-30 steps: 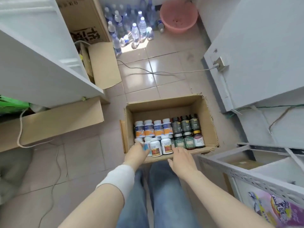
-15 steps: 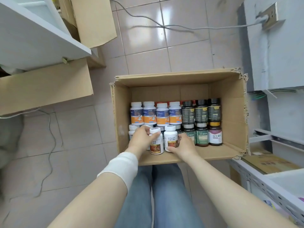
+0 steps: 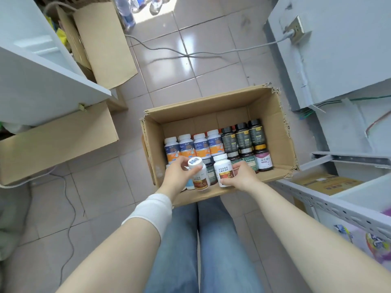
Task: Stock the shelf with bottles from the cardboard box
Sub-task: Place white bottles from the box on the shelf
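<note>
Bottles are sitting upright in the cardboard box [image 3: 273, 132] on the tiled floor [image 3: 101, 187], just past the person's jeans-covered knees [image 3: 203, 240]. Nearest the camera, the left hand [image 3: 179, 176], with a white wrap [image 3: 152, 210] on its forearm, is wrapping its fingers around the cap end of a white bottle [image 3: 200, 177] that is tilting toward the viewer at the box's near edge. Just beside it, the right hand [image 3: 241, 176] is gripping a second white bottle [image 3: 223, 170] by its side, standing upright. Behind them, dark bottles [image 3: 243, 136] are filling the right part of the box and blue-and-orange bottles [image 3: 193, 148] are lining the left of the back row. To the right, a grey metal shelf [image 3: 338, 206] is standing near the box. Farther off, a cable [image 3: 190, 53] is lying across the floor.
</note>
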A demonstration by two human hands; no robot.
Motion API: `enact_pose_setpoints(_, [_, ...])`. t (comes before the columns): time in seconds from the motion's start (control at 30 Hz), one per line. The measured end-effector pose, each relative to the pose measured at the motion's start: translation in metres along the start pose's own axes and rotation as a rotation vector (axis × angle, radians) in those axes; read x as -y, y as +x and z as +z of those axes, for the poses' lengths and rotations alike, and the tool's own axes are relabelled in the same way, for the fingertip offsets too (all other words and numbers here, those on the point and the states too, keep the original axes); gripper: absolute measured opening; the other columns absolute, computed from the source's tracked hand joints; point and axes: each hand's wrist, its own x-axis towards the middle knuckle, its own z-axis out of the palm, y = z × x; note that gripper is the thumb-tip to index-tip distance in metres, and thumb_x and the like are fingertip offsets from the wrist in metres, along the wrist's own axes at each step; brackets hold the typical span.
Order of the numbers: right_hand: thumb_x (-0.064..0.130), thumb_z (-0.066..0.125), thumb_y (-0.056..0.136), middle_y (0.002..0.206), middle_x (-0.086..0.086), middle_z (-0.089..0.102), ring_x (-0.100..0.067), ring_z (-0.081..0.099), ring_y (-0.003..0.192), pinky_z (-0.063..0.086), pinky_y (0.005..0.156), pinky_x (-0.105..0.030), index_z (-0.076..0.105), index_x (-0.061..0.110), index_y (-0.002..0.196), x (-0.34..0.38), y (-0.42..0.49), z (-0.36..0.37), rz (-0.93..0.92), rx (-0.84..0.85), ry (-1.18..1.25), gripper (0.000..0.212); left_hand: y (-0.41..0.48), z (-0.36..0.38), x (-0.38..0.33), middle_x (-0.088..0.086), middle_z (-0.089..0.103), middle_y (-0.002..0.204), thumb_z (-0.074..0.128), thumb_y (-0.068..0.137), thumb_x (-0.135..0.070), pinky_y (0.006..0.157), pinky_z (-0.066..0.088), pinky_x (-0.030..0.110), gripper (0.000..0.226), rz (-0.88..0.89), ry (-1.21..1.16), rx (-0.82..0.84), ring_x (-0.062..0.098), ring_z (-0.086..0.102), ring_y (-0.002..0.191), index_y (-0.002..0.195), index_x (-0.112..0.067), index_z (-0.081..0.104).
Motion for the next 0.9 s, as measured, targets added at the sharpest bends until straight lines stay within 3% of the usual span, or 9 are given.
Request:
enact_pose_setpoints(0.1, [0.021,0.077,0.075,0.128,-0.008,0.057,-0.021,0.055,0.112,0.041,0.091,-0.030,0.044,0.009,0.131,-0.008,-0.049,-0.012,-0.043,-0.038,0.190,0.066,-0.030,-0.010,-0.018,-0.006,0.061,0.099,0.073,0.079,-0.036,0.078,0.049,0.027,0.033,0.115,-0.017,0.042,0.013,0.058,0.094,0.103,-0.021,0.054])
enact_pose_setpoints(0.17, [0.019,0.075,0.076,0.124,-0.007,0.061,-0.017,0.056,0.102,0.040,0.087,-0.027,0.052,0.010,0.125,-0.018,-0.087,-0.015,-0.077,-0.091,0.295,0.055,-0.055,-0.015,-0.034,-0.010,0.057,0.094,0.072,0.080,-0.034,0.071,0.047,0.021,0.031,0.205,-0.035,0.096,0.011,0.057,0.091,0.102,-0.022,0.052])
enact_pose_setpoints(0.33, [0.017,0.078,0.073,0.108,0.000,0.058,-0.014,0.054,0.097,0.039,0.083,-0.025,0.052,0.009,0.124,-0.052,-0.190,-0.013,-0.105,-0.329,0.631,0.058,-0.135,-0.019,-0.074,-0.003,0.061,0.103,0.068,0.083,-0.036,0.073,0.046,0.023,0.026,0.422,0.007,0.211,0.013,0.059,0.098,0.104,-0.025,0.057])
enact_pose_setpoints(0.47, [0.014,0.080,0.070,0.106,-0.004,0.064,-0.014,0.058,0.092,0.042,0.071,-0.021,0.056,0.009,0.116,-0.094,-0.264,-0.014,-0.150,-0.505,0.790,0.052,-0.207,-0.001,-0.109,-0.009,0.060,0.092,0.065,0.086,-0.031,0.066,0.046,0.018,0.020,0.618,0.093,0.299,0.003,0.057,0.085,0.101,-0.024,0.056])
enact_pose_setpoints(0.6, [0.011,0.079,0.071,0.088,0.008,0.063,-0.008,0.059,0.080,0.043,0.062,-0.011,0.055,0.013,0.105,-0.142,-0.335,-0.016,-0.207,-0.685,0.902,0.041,-0.276,0.039,-0.139,0.004,0.065,0.103,0.064,0.087,-0.029,0.072,0.051,0.023,0.023,0.771,0.139,0.417,0.015,0.063,0.091,0.104,-0.018,0.055])
enact_pose_setpoints(0.77, [0.015,0.080,0.069,0.092,0.008,0.065,-0.010,0.061,0.084,0.047,0.074,-0.020,0.056,0.019,0.103,-0.214,-0.420,-0.015,-0.258,-0.860,0.945,0.042,-0.372,0.100,-0.160,-0.007,0.063,0.093,0.061,0.088,-0.032,0.071,0.048,0.016,0.019,0.983,0.265,0.570,0.007,0.059,0.088,0.104,-0.024,0.054])
enact_pose_setpoints(0.9, [0.011,0.079,0.070,0.096,0.002,0.067,-0.013,0.063,0.087,0.049,0.078,-0.020,0.056,0.019,0.101,-0.272,-0.491,-0.020,-0.323,-0.990,0.978,0.040,-0.457,0.150,-0.174,-0.004,0.064,0.082,0.066,0.084,-0.039,0.064,0.043,0.014,0.022,1.166,0.335,0.644,0.004,0.057,0.074,0.096,-0.020,0.063])
